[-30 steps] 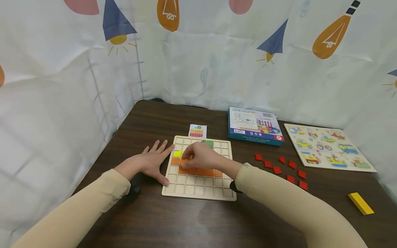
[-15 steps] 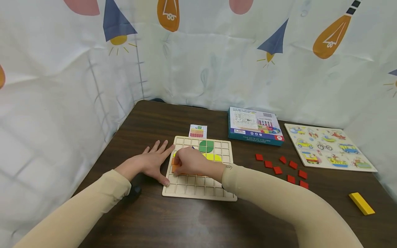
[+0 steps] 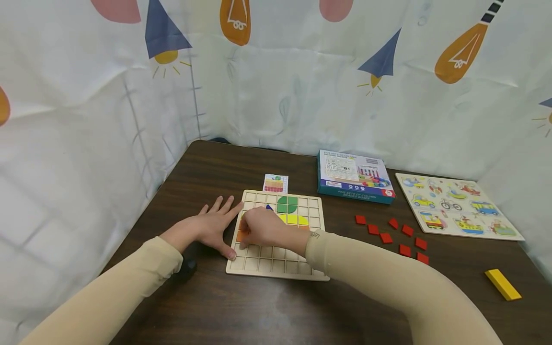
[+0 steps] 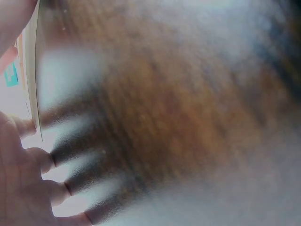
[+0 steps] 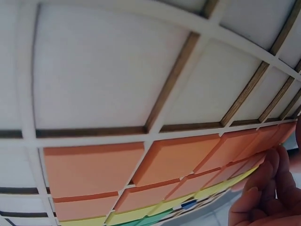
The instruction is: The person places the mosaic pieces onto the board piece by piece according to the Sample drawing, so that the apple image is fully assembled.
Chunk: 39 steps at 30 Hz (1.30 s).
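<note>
Wooden grid board (image 3: 276, 268): pale, square, divided into small square cells by thin raised ribs; it lies flat on the dark brown table (image 3: 258, 311), near its left-centre. The upper rows carry coloured pieces: a green round shape (image 3: 286, 204) made of tiles, a row of yellow tiles (image 3: 295, 219) below it, a small blue piece (image 3: 269, 207) to their left. Orange tiles (image 5: 155, 172) fill two adjoining rows in the right wrist view, seated flush in their cells, with yellow and green rows beyond them.

Right hand (image 3: 260, 229): forearm in a beige sleeve reaches across the board from the right; the hand is palm down over the left part of the board, fingers curled down onto an orange tile (image 3: 241, 235) at the left edge. Whether it pinches the tile or only presses it cannot be told. In the right wrist view the fingertips (image 5: 263, 197) lie against the end of the orange rows.

Left hand (image 3: 211, 226): flat on the table just left of the board, fingers straight and spread, thumb against the board's left edge, holding nothing.

Beyond: a small pattern card (image 3: 275, 183) behind the board; a blue game box (image 3: 354, 176); loose red tiles (image 3: 390, 235) to the right; a vehicle picture puzzle (image 3: 457, 205); a yellow bar (image 3: 502, 284) near the right edge.
</note>
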Available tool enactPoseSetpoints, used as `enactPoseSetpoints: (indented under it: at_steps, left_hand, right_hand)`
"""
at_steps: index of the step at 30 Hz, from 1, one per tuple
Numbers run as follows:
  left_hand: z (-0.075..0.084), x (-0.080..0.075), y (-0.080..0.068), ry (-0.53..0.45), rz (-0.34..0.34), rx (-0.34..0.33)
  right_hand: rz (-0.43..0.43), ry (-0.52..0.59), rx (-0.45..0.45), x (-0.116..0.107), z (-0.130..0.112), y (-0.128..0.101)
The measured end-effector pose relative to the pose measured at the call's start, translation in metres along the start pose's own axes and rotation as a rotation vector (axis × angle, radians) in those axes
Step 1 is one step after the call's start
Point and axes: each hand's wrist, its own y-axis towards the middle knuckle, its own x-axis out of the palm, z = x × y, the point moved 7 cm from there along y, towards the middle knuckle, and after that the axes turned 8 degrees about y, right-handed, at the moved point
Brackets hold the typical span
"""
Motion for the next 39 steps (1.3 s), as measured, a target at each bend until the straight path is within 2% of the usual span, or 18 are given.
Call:
enactPoseSetpoints:
  at_steps: [4, 7, 11, 15, 20, 25, 32, 39]
  left_hand:
    - [0.001, 0.000, 0.001, 0.002, -0.002, 0.001]
    - [0.002, 0.000, 0.002, -0.001, -0.007, 0.003]
    - [0.003, 0.000, 0.003, 0.003, -0.018, -0.004]
    - [0.003, 0.002, 0.004, 0.008, -0.025, -0.016]
    - [0.002, 0.003, 0.007, 0.010, -0.023, -0.024]
    - [0.001, 0.003, 0.007, 0.007, -0.021, -0.029]
    - [0.001, 0.003, 0.006, -0.001, -0.024, -0.029]
    - [0.000, 0.002, 0.005, -0.014, -0.013, -0.019]
  right_hand:
    - [0.011, 0.030, -0.020, -0.002, 0.003, -0.003]
    - [0.025, 0.096, -0.038, -0.007, 0.005, -0.007]
    - [0.047, 0.196, -0.043, -0.022, 0.012, -0.018]
    - [0.062, 0.283, -0.015, -0.038, 0.030, -0.034]
    - [0.123, 0.368, 0.033, -0.057, 0.066, -0.067]
    - [0.216, 0.412, 0.092, -0.073, 0.115, -0.108]
    - [0.320, 0.405, 0.205, -0.086, 0.181, -0.166]
    - [0.365, 0.393, 0.325, -0.089, 0.219, -0.214]
